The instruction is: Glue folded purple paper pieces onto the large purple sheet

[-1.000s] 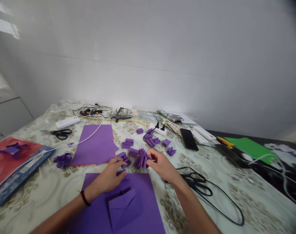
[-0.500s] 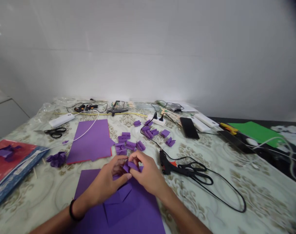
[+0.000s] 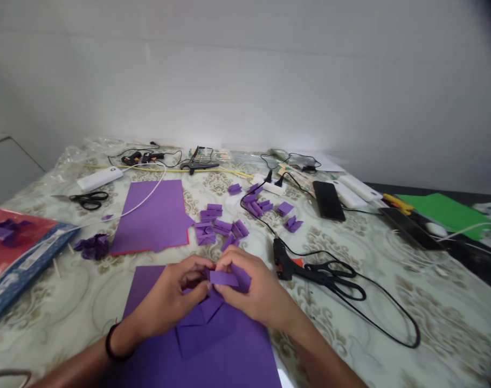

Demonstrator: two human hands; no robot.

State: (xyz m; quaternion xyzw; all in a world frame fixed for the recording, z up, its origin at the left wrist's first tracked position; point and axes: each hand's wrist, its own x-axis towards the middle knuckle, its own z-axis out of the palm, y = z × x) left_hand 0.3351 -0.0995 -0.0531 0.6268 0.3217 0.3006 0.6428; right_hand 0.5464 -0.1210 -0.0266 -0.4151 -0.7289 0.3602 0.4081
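Observation:
Both hands meet over a large purple sheet [image 3: 237, 358] at the front of the table. A small purple paper piece [image 3: 223, 278] is pinched in my right hand [image 3: 255, 285], its flat strip facing me. My left hand [image 3: 176, 293], with a black band at the wrist, closes its thumb and fingertips on the left end of the same piece. Under the hands lie loose purple paper pieces [image 3: 200, 337] on the sheet. Just beyond them are several small folded purple pieces [image 3: 205, 233] in a loose group.
Glue gun [image 3: 281, 258] and black scissors [image 3: 330, 277] lie to the right with a looping cable. Purple sheets [image 3: 152, 215], crumpled paper [image 3: 92, 246] and other scissors [image 3: 89, 200] are left. A phone [image 3: 328, 200] and power strip [image 3: 269, 184] lie behind.
The paper piece between my fingers has turned so that its flat strip shows more. One more folded piece shows just beyond my hands. The view has shifted, tilting slightly downward.

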